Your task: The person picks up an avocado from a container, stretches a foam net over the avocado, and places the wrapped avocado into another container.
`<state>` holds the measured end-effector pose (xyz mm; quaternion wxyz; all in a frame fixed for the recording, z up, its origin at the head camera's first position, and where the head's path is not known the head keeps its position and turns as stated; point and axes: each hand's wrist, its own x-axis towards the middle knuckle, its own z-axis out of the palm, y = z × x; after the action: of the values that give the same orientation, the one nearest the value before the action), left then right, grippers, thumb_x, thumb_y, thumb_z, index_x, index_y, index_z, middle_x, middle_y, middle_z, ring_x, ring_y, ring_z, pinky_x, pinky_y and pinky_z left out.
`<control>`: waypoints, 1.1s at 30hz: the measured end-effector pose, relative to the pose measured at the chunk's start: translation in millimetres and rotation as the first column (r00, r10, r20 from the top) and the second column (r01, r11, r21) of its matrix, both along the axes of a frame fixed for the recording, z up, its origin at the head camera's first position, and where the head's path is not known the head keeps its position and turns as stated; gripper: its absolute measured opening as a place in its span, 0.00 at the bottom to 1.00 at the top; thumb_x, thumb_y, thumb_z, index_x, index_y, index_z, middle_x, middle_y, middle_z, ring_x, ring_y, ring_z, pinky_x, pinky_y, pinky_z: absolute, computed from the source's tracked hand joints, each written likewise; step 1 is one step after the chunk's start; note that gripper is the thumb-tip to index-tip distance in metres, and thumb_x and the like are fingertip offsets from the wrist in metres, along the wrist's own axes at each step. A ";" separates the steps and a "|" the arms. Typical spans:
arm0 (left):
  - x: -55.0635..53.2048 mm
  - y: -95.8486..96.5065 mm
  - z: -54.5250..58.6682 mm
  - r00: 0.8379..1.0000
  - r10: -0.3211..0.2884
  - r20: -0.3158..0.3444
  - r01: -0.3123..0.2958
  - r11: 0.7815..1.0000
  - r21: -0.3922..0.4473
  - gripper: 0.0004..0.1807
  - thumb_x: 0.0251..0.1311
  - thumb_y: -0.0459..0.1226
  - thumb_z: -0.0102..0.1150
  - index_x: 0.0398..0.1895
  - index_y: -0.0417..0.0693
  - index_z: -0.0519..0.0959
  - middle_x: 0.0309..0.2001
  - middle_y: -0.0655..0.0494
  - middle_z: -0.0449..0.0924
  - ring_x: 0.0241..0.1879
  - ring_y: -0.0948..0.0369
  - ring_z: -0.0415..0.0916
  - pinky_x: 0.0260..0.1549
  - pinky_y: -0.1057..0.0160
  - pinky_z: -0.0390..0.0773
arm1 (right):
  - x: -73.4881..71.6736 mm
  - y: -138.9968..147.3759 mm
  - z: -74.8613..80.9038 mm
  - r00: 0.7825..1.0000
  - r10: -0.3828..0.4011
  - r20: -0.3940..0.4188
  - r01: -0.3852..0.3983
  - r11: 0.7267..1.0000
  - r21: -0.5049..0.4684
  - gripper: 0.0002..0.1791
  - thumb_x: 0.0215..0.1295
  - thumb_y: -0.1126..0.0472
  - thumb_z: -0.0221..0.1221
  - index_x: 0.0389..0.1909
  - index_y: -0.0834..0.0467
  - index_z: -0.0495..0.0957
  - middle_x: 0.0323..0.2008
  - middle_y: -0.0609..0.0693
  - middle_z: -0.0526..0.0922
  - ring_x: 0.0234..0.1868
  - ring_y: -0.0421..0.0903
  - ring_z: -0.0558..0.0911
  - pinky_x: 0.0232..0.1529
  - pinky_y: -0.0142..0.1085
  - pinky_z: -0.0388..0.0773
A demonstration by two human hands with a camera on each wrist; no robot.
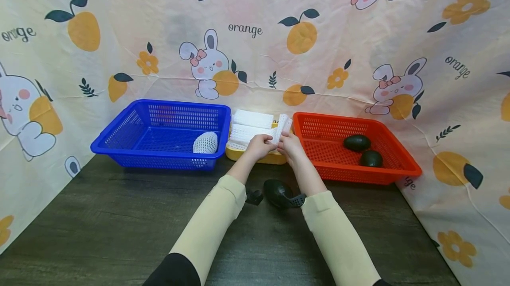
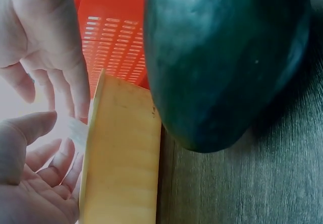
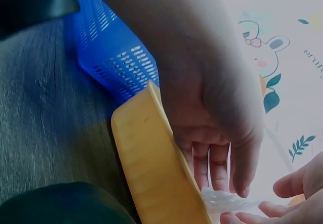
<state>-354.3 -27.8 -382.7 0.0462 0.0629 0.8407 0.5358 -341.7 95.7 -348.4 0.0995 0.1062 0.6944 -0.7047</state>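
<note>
Both hands are together over a yellow basket point(image 1: 275, 158) holding several white foam net sleeves point(image 1: 253, 119). One foam net sleeve point(image 1: 283, 122) stands tilted up between them. My right hand point(image 1: 292, 146) grips its lower part with the fingertips. From the other side, my left hand point(image 1: 260, 145) pinches the same sleeve's edge; glare in the left wrist view partly hides the fingertips. On the table below the wrists lies a dark green avocado point(image 1: 276, 192), bare and touched by neither hand. It looms large in the left wrist view as the green avocado point(image 2: 222, 57).
A blue basket point(image 1: 159, 158) at the left contains an avocado-shaped item in a white foam net point(image 1: 205, 143). At the right, a red basket point(image 1: 318, 168) holds two dark green avocados point(image 1: 357, 143). A printed cloth point(image 1: 255, 64) hangs behind the dark wooden table point(image 1: 119, 224).
</note>
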 end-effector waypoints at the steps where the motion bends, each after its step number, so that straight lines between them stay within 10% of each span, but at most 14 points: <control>1: 0.7 0.2 0.2 1.000 0.000 -0.009 0.000 1.000 0.002 0.21 0.62 0.36 0.61 0.57 0.35 0.75 0.41 0.47 0.81 0.38 0.56 0.77 0.39 0.61 0.77 | 1.0 -0.5 0.6 1.000 -0.004 -0.010 0.004 1.000 -0.001 0.26 0.74 0.66 0.41 0.71 0.63 0.56 0.63 0.59 0.66 0.50 0.49 0.71 0.58 0.40 0.69; 14: 8.3 -5.1 9.8 0.993 0.001 -0.118 0.001 1.000 0.013 0.19 0.65 0.35 0.56 0.56 0.35 0.76 0.53 0.43 0.78 0.50 0.52 0.74 0.47 0.59 0.76 | 13.6 -1.3 4.1 0.985 -0.043 -0.166 0.050 0.998 0.036 0.22 0.71 0.70 0.42 0.64 0.63 0.69 0.60 0.61 0.71 0.55 0.52 0.73 0.58 0.41 0.69; 33: 15.9 -16.6 10.8 0.995 -0.056 -0.082 0.082 0.930 0.358 0.15 0.63 0.28 0.56 0.52 0.30 0.77 0.50 0.39 0.78 0.45 0.50 0.79 0.45 0.57 0.78 | 17.2 5.0 -6.1 0.954 -0.082 -0.290 0.121 0.985 0.120 0.19 0.68 0.63 0.57 0.58 0.61 0.75 0.55 0.58 0.75 0.53 0.51 0.72 0.55 0.43 0.70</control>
<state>-338.4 -44.4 -371.9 0.0232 0.1185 0.7266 0.6764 -324.5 100.7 -354.5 -0.0450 0.0462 0.7415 -0.6678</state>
